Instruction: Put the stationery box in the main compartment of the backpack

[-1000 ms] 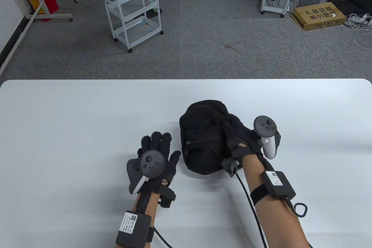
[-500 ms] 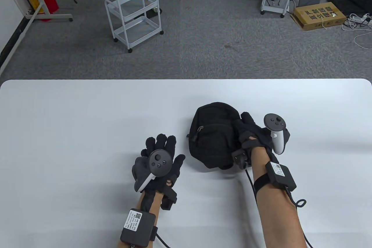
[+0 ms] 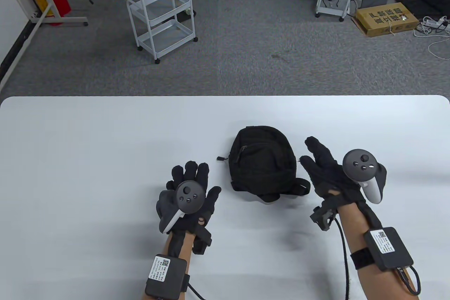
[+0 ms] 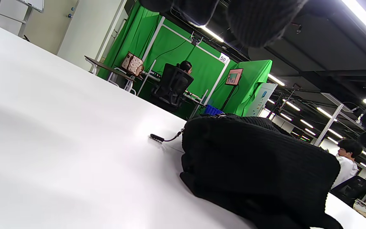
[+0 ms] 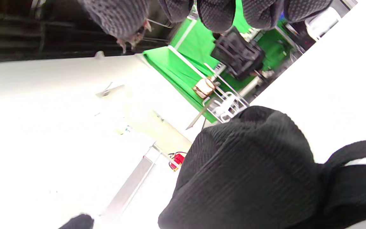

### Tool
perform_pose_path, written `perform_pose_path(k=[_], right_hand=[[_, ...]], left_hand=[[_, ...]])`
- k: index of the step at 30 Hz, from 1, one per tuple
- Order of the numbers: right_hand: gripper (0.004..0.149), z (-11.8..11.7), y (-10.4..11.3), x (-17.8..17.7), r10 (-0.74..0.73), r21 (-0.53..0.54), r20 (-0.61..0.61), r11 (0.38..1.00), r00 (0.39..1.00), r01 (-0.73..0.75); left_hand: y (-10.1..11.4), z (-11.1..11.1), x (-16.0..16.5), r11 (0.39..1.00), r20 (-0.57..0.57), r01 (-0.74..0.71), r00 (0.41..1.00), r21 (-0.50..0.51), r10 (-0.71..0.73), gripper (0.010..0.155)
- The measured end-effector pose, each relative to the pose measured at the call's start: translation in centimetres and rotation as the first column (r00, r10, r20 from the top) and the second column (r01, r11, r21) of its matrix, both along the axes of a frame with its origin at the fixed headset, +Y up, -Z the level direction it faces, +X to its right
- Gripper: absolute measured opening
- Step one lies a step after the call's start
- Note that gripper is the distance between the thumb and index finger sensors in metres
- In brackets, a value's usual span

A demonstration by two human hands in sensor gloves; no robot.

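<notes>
Backpack [image 3: 263, 168] lay mid-table [image 3: 88, 173], zipped, between our hands | stationery box unseen | left hand [image 3: 188, 198], right hand [image 3: 332, 177]: fingers spread, empty | we judged it soft, light, floppy; grip top or strap.

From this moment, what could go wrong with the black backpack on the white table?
1. Neither the left hand nor the right hand holds the black fabric backpack; soft as it looks, it might slump.
2. Its loose zipper pull lies on the white table and could snag a glove.
</notes>
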State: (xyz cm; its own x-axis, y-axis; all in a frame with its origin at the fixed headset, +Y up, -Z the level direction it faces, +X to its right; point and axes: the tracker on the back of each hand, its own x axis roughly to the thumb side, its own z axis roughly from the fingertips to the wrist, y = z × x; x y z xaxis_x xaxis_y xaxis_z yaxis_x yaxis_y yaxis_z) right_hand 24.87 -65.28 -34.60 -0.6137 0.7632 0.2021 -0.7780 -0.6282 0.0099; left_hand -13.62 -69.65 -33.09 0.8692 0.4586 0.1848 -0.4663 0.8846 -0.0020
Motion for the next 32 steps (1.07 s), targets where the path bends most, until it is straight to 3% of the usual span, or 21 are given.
perform_pose_path(k=[5, 10, 13, 19, 32], right_hand=[[0.073, 2.7, -1.1, 2.2, 0.124, 0.112, 0.017, 0.986, 0.992, -0.125], [0.075, 3.4, -3.6, 4.3, 0.259, 0.107, 0.068, 0.958, 0.964, -0.265], [0.078, 3.2, -5.3, 5.9, 0.397, 0.042, 0.122, 0.913, 0.91, -0.405], [0.081, 2.9, -6.3, 7.7, 0.319, -0.002, 0.136, 0.947, 0.938, -0.322], [0.08, 2.8, -7.2, 7.2, 0.413, -0.027, 0.126, 0.91, 0.902, -0.413]], left_hand=[[-0.2, 0.3, -0.4, 0.999, -0.011, 0.033, 0.999, -0.025, -0.033, 0.081], [-1.3, 0.0, -1.1, 0.994, -0.038, 0.071, 0.997, -0.084, -0.074, 0.083], [-2.1, -0.2, -1.5, 0.988, -0.059, 0.088, 0.994, -0.126, -0.096, 0.085], [-2.6, -0.2, -1.7, 0.982, -0.071, 0.1, 0.991, -0.158, -0.113, 0.086], [-2.8, -0.3, -1.7, 0.979, -0.07, 0.107, 0.99, -0.175, -0.121, 0.085]])
